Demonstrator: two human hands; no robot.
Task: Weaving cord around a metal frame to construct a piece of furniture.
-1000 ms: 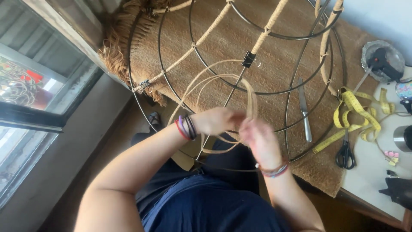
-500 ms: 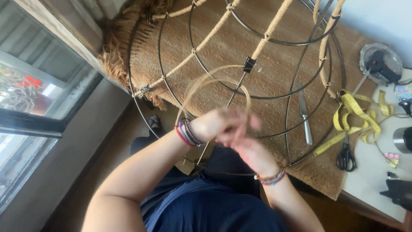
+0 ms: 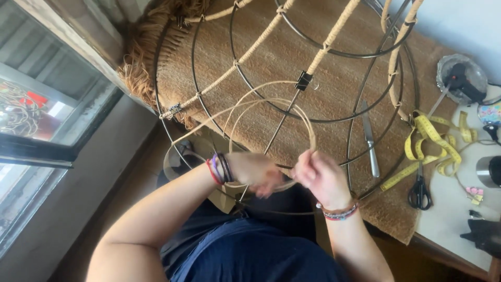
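Observation:
A big dark wire frame, partly wrapped in tan cord, lies tilted over a brown woven mat. Loops of pale cane cord coil in front of the frame. My left hand, blurred, is closed around the coil's lower part. My right hand pinches the cord where the loops meet, just right of the left hand. Both wrists wear bead bracelets. A black binder clip grips one wrapped spoke above the coil.
A table knife lies on the mat. A yellow tape measure, black scissors, a glue gun in a foil dish and a metal cup sit on the white table at right. A window is at left.
Both hands have shifted along the cane coil and separated, the left going left, the right going right; the loops have turned and opened wider above them.

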